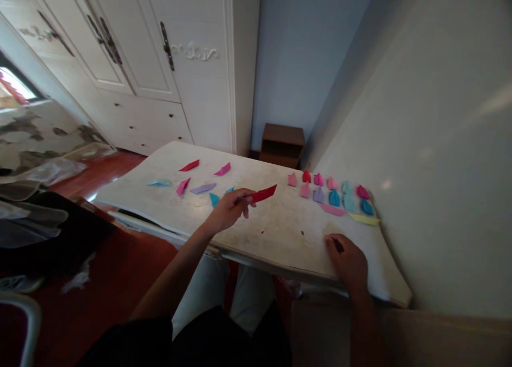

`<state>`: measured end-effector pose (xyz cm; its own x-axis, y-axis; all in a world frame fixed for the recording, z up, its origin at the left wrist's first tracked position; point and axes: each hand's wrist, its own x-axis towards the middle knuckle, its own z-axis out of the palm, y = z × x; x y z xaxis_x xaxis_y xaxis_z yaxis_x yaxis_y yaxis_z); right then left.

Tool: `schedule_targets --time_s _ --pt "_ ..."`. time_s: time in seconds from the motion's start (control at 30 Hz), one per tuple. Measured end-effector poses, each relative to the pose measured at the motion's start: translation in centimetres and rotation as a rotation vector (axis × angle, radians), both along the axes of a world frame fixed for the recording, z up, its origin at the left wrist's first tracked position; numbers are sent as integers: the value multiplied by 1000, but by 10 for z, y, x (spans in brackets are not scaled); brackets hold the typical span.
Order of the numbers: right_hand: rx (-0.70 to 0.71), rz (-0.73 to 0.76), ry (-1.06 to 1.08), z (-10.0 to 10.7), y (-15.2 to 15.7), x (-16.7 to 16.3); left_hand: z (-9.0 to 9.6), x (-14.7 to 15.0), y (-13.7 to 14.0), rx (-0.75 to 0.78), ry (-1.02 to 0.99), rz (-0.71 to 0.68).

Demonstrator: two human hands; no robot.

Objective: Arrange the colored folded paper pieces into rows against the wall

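"Above the table (284, 220), what's held?"
"Red paper (264, 193), one end pinched in the fingers of the left hand (229, 209); squeezing harder could crease it."
"And the right hand (349, 260)?"
"Curled; whether it's holding anything, I can't tell. The left hand partly hides blue paper (214, 200); folded shapes (334, 198) lie beyond the right."

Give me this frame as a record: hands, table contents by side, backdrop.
left hand: holding a red strip
right hand: at table, fingers curled; grip unclear
table left: scattered strips, red, pink, purple, blue shades
table right: grouped puffed pieces, mixed colours; pink strip and yellow strip on their near side
backdrop: white wardrobe, brown stand
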<state>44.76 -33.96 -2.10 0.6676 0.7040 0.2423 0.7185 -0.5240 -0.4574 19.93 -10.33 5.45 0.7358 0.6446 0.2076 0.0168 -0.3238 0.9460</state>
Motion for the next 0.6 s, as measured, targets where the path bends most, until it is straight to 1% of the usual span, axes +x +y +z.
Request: schedule_targets --time_s 0.07,0.13,0.23,0.33,0.47,0.6 --pt "20 12 0 0 0 -1 1 30 2 35 13 -59" --pt "33 20 0 0 0 -1 -2 60 6 53 28 -99" --pt "49 31 18 0 0 -1 -14 103 11 91 118 -161" --pt "70 36 40 -1 1 0 -29 137 11 143 203 -215" --pt "93 30 53 0 1 0 -48 165 6 186 268 -249" --pt "104 33 61 2 1 -1 -57 172 3 284 320 -204"
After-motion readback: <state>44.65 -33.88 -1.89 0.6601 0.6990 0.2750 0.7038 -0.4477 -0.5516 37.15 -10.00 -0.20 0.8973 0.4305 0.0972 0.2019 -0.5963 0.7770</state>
